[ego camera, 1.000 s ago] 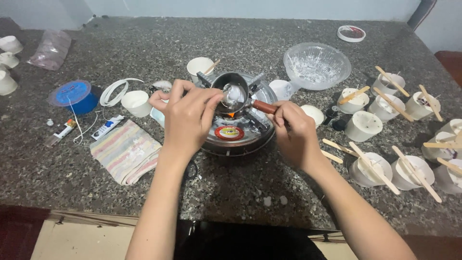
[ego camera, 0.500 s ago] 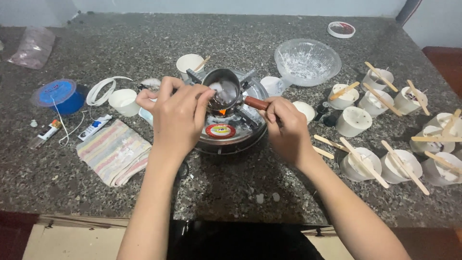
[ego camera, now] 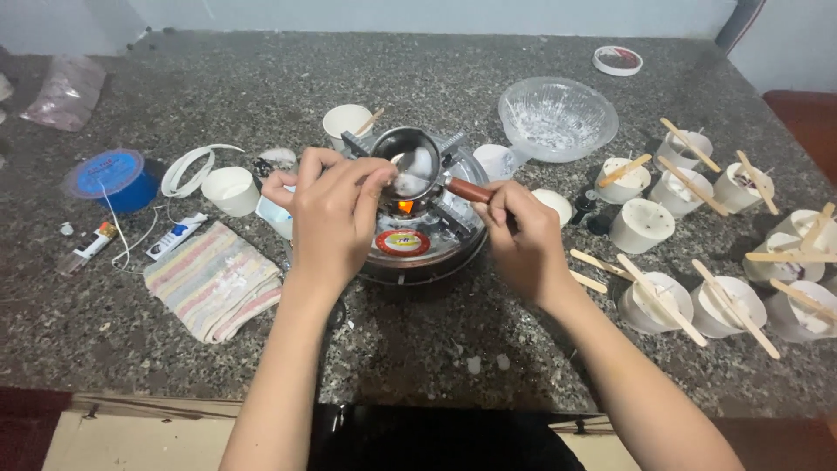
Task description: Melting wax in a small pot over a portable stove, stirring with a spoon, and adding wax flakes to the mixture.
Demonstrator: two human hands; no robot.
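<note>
Grey speckled stone made the worktop, and I looked down on it from above. My left hand was closed on a small tool, probably a spoon, whose tip stood in the small metal pot. My right hand gripped the pot's reddish handle. The pot sat over a small flame on the round burner, in the middle of the worktop. White lumps lay inside the pot, so I judged the melting not finished. On the right, several white cups already carried wooden sticks across the rim; some seemed filled, though I could not tell for all. On the left lay a striped cloth.
</note>
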